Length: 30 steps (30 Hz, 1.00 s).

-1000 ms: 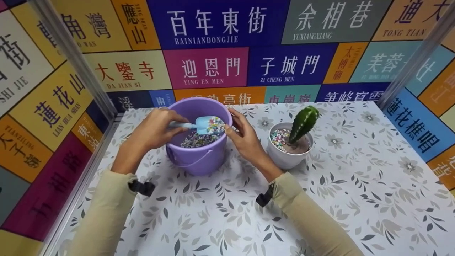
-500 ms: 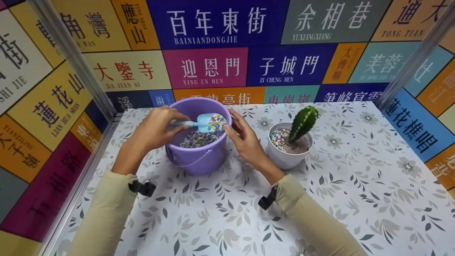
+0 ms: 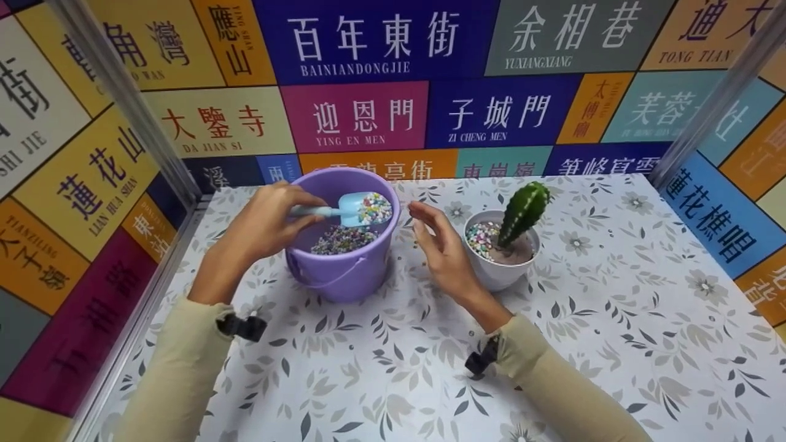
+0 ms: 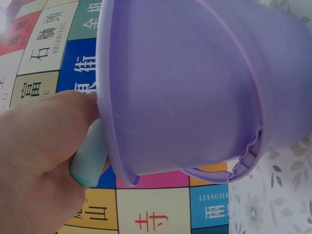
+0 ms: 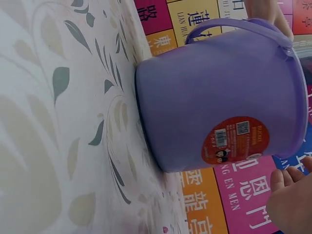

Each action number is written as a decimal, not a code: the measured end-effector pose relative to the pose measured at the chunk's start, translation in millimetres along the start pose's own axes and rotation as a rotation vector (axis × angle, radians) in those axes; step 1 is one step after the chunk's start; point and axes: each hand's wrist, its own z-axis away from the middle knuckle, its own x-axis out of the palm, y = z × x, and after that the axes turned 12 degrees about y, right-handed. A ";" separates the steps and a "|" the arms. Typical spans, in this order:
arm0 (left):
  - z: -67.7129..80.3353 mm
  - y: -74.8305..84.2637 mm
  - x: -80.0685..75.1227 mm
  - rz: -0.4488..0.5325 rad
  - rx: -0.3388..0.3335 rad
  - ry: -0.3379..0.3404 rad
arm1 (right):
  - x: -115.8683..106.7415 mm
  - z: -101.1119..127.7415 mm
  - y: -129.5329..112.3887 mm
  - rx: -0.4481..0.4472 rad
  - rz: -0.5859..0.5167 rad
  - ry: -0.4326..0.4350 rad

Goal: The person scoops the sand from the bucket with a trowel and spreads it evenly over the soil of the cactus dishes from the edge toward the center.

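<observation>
A purple bucket [image 3: 344, 273] [image 4: 195, 87] [image 5: 219, 92] stands on the table with coloured pebbles [image 3: 342, 240] in its bottom. My left hand [image 3: 264, 224] [image 4: 39, 161] grips the handle of a light blue scoop [image 3: 356, 210] [image 4: 90, 156], which hovers over the bucket loaded with pebbles. My right hand [image 3: 439, 245] [image 5: 290, 200] is open between the bucket and a white pot [image 3: 498, 273], touching neither. The pot holds a green cactus [image 3: 522, 212] and some pebbles on the left side.
The floral table cover [image 3: 614, 319] stretches wide to the right and front. Walls of coloured sign panels [image 3: 368, 116] close the back and both sides, with metal posts [image 3: 123, 92] in the corners.
My right hand has let go of the bucket's rim and moved right toward the pot, fingers spread. The loaded scoop has risen slightly in my left hand.
</observation>
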 end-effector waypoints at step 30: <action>-6.4 21.9 -1.0 0.062 0.074 0.060 | -119.4 40.9 -31.6 -0.243 0.018 0.251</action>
